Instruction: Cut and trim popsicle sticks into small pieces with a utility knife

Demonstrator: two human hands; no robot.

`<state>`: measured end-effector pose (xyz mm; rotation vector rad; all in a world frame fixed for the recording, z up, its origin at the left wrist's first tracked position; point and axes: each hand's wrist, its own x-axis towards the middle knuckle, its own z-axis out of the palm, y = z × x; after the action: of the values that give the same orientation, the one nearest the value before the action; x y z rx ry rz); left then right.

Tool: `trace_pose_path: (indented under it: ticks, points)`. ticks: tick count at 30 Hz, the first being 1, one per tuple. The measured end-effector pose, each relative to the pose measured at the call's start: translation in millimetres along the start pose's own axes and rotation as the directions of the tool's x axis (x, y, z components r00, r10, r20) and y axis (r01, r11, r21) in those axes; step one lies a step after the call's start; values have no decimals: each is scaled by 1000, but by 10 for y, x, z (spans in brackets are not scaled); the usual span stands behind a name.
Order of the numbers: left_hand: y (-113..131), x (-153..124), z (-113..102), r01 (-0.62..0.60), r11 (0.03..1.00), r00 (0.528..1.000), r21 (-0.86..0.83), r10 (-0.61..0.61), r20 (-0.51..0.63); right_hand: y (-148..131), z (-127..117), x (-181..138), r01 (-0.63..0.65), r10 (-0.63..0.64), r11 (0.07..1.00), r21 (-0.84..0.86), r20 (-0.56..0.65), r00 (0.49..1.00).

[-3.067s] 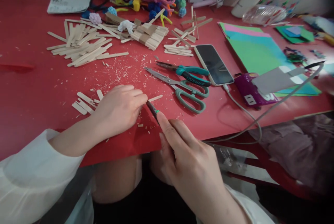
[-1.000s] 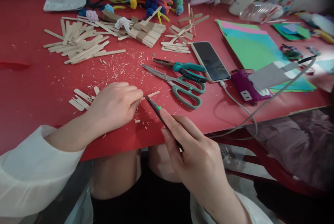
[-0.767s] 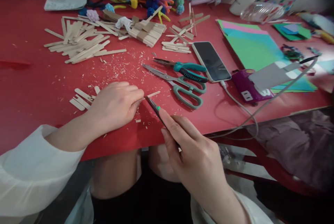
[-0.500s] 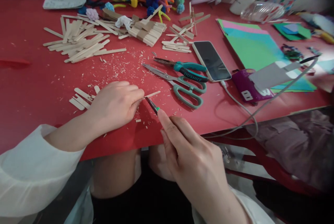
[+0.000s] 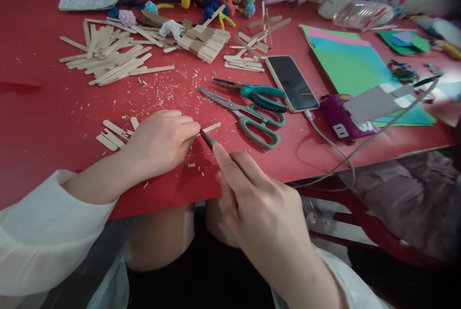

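Note:
Near the front edge of the red table, my left hand [image 5: 163,138] is closed on a wooden craft stick [image 5: 212,128] and presses it to the surface; only the stick's right end shows. My right hand [image 5: 255,193] grips a craft knife [image 5: 207,139], its fingers wrapped round the handle. The dark blade touches the stick right beside my left fingertips. Short cut stick pieces [image 5: 110,140] lie to the left of my left hand, partly hidden by it. Wood shavings are scattered around both hands.
Scissors [image 5: 248,114] and teal pliers [image 5: 257,93] lie just beyond my right hand, with a phone [image 5: 292,83] on a cable beside them. Craft sticks [image 5: 111,54] are heaped at the back left. Coloured paper [image 5: 345,59] and a purple packet [image 5: 345,119] are at the right.
My right hand has moved slightly left and up, bringing the blade closer against my left fingertips. My left hand stays nearly still on the stick.

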<state>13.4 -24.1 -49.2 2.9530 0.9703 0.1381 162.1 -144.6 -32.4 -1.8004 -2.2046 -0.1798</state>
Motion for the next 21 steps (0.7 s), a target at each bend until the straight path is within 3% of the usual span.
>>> trace_pose_path:
  ticks: [12,21]
  points:
    - [16,-13,23,30,999,999,25,-30,-35,32,73,58,-15,15,998,67,-3,1000]
    - [34,-28,33,68,997,996,25,-66,-52,40,52,-168,-25,30,989,147,-34,999]
